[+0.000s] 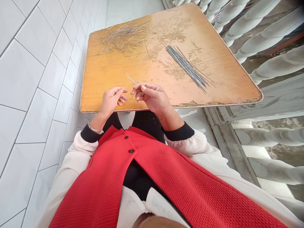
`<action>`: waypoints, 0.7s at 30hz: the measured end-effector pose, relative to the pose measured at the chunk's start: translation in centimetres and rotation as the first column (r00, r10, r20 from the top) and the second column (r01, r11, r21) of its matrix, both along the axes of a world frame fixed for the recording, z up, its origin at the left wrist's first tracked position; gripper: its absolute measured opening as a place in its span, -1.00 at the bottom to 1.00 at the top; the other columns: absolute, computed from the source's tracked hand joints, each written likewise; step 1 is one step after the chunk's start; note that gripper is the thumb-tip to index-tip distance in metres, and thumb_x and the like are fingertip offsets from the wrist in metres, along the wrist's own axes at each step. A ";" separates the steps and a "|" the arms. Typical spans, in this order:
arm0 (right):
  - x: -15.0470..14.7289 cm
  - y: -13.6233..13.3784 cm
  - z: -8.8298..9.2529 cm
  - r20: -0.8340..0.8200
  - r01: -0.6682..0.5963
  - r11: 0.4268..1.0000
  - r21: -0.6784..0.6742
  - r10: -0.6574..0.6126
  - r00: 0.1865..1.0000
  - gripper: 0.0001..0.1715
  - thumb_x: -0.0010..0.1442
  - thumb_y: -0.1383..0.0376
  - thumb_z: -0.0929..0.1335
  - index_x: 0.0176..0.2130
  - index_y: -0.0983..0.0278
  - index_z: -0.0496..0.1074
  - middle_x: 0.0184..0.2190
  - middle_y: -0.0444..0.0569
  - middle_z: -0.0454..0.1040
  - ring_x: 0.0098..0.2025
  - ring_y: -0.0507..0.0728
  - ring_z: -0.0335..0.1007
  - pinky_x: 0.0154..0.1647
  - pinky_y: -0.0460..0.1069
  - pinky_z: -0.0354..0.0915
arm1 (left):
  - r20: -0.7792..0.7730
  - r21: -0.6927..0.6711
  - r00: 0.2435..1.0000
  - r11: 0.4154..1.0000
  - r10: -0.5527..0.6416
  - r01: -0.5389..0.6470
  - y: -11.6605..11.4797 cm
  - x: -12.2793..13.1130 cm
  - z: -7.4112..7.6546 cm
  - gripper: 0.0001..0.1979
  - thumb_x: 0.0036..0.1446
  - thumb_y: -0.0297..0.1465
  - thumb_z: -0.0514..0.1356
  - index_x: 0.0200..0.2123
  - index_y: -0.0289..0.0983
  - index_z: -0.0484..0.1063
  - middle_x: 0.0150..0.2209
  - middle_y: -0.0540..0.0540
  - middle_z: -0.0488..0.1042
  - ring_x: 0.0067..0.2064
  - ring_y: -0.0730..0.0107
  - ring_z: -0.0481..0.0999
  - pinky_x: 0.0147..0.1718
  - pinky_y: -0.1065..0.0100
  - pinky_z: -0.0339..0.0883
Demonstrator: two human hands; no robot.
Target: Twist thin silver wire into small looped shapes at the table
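Note:
Over the near edge of the table, my left hand (112, 98) and my right hand (152, 96) face each other, a small gap apart. A piece of thin wire (130, 77) sticks up from the fingertips of my right hand, its pale end curving away to the left. Below, a fine bend of wire shows between the two hands, reaching toward my left fingers. Both hands are closed in a pinch. The exact grip point in my left hand is too fine to see clearly.
A worn wooden table (156, 69) carries a tangle of curly wire (125, 36) at the far left. A bundle of straight grey wires (187, 68) lies to the right, a single long wire crossing it. A tiled wall (52, 76) stands left, a white balustrade (261, 34) right.

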State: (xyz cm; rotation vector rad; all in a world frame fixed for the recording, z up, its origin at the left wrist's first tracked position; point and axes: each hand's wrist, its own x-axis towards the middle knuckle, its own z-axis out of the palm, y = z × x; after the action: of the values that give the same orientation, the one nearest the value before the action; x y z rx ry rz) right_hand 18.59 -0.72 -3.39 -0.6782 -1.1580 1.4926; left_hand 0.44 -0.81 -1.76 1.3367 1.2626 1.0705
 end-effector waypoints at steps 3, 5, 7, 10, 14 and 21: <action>-0.2 -0.5 0.0 0.001 -0.003 0.999 0.039 0.003 1.000 -0.57 -0.01 -0.01 0.59 -0.28 0.25 0.61 -0.34 -0.06 0.62 -0.46 -0.04 0.45 -0.48 -0.14 0.39 | -0.036 0.001 0.999 1.000 0.026 -0.026 0.0 0.2 0.1 -0.71 0.31 -0.21 0.21 -0.37 -0.28 0.51 -0.58 0.02 0.51 -0.58 0.62 0.44 -0.60 0.56 0.25; -0.5 -0.7 0.0 0.009 0.021 0.997 0.070 -0.022 1.000 -0.58 -0.02 0.00 0.60 -0.29 0.24 0.61 -0.36 -0.08 0.61 -0.46 -0.04 0.44 -0.47 -0.14 0.39 | -0.049 -0.002 0.998 0.999 0.032 -0.033 -0.1 0.3 0.1 -0.74 0.32 -0.26 0.20 -0.38 -0.28 0.51 -0.60 0.03 0.50 -0.59 0.62 0.44 -0.60 0.56 0.24; -0.8 -0.8 0.1 0.012 0.067 0.993 0.097 -0.069 0.998 -0.60 -0.01 -0.01 0.59 -0.36 0.24 0.60 -0.42 -0.10 0.59 -0.49 -0.06 0.40 -0.48 -0.14 0.37 | -0.046 -0.003 0.998 0.999 0.039 -0.039 -0.2 0.5 0.0 -0.76 0.33 -0.32 0.19 -0.38 -0.29 0.50 -0.61 0.04 0.48 -0.60 0.62 0.43 -0.61 0.56 0.24; -1.0 -0.8 0.2 0.016 0.122 0.987 0.108 -0.124 0.992 -0.57 0.03 -0.05 0.56 -0.43 0.26 0.55 -0.47 -0.12 0.54 -0.54 -0.07 0.34 -0.51 -0.15 0.33 | -0.027 -0.005 0.999 0.999 0.046 -0.046 -0.3 0.7 0.0 -0.78 0.33 -0.36 0.17 -0.37 -0.30 0.50 -0.61 0.05 0.48 -0.60 0.62 0.44 -0.60 0.56 0.25; -0.8 -0.5 0.0 0.025 0.136 0.984 0.116 -0.140 0.990 -0.58 0.05 -0.02 0.55 -0.45 0.26 0.51 -0.52 -0.16 0.50 -0.59 -0.09 0.27 -0.58 -0.15 0.25 | -0.014 0.000 0.998 0.998 0.068 -0.068 -0.2 0.8 0.0 -0.77 0.34 -0.36 0.17 -0.36 -0.31 0.50 -0.60 0.06 0.48 -0.59 0.64 0.44 -0.57 0.57 0.27; -0.5 -0.3 -0.1 0.071 0.160 0.977 0.138 -0.171 0.983 -0.61 0.05 0.03 0.55 -0.46 0.26 0.51 -0.57 -0.18 0.45 -0.63 -0.10 0.23 -0.62 -0.16 0.21 | 0.025 0.049 0.994 0.993 0.108 -0.109 0.1 0.7 0.2 -0.77 0.35 -0.40 0.16 -0.39 -0.32 0.47 -0.62 0.09 0.44 -0.61 0.67 0.40 -0.58 0.59 0.25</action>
State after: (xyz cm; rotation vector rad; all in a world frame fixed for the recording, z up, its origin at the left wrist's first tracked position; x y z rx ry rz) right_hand 18.06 -1.02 -3.46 -0.7324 -1.2202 1.2468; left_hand 1.09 -0.67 -1.54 1.3028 1.3119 1.1969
